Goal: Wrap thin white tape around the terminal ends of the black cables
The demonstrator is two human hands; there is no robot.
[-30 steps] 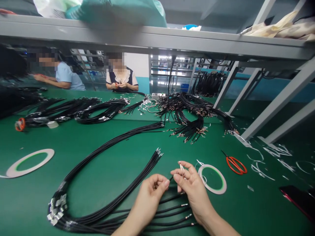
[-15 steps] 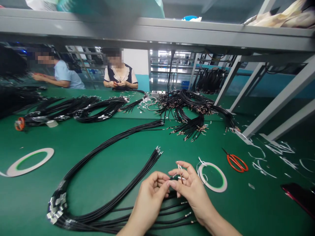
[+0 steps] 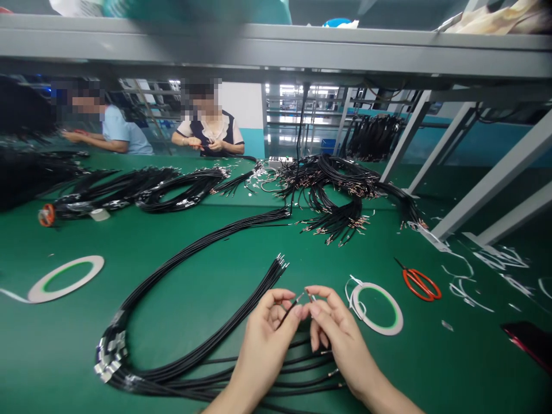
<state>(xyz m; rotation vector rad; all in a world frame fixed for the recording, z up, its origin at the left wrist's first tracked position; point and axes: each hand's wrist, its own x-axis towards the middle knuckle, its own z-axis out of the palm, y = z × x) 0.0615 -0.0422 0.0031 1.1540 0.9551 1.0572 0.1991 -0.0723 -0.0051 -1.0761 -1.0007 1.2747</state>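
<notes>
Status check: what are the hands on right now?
Left hand, right hand: both on one black wire. Metal terminal at its end. Wire bundle beneath the hands.

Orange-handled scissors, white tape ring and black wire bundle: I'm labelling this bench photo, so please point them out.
Orange-handled scissors [image 3: 421, 285], head view, on the handle loops.
White tape ring [image 3: 380, 328], head view, on the ring's lower band.
Black wire bundle [image 3: 233, 319], head view, on the bundle's middle stretch.
</notes>
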